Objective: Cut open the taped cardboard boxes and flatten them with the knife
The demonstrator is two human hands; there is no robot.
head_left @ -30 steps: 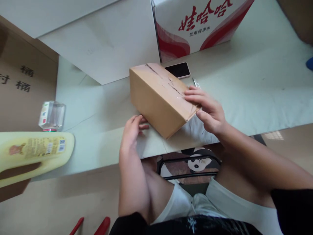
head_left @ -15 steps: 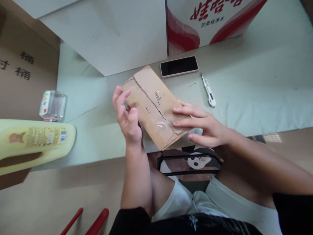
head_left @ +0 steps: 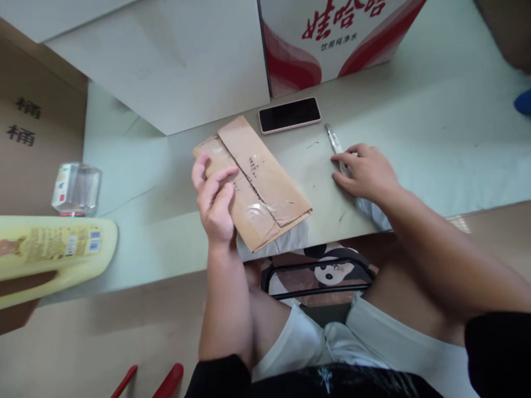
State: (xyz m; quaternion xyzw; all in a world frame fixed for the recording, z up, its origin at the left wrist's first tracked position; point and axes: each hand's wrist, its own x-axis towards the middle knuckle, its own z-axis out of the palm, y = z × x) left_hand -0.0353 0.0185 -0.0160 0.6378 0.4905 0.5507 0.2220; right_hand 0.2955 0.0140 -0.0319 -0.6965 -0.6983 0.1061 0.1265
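Observation:
My left hand (head_left: 215,202) grips the left side of a small, flat cardboard box (head_left: 269,190), its fingers bent over the taped top. A seam with a ragged edge runs along the box's length, and clear tape shines near both ends. The box is tilted close to the table's front edge. To the right, my right hand (head_left: 365,168) has its thumb and fingers around the handle of a white utility knife (head_left: 334,141). The knife lies on the table with its metal tip pointing away from me; the hand hides its rear end.
Behind the box lies a phone (head_left: 290,115), in front of a large white box (head_left: 166,72) and a red-and-white carton (head_left: 332,44). On the left are a clear bottle (head_left: 78,188), a yellow jug (head_left: 62,254) and a brown carton (head_left: 37,155). A blue object (head_left: 523,103) shows at the right edge.
My right hand has left the cardboard box and moved right to the utility knife, closing on its handle. My left hand still holds the box. The whole view has shifted slightly.

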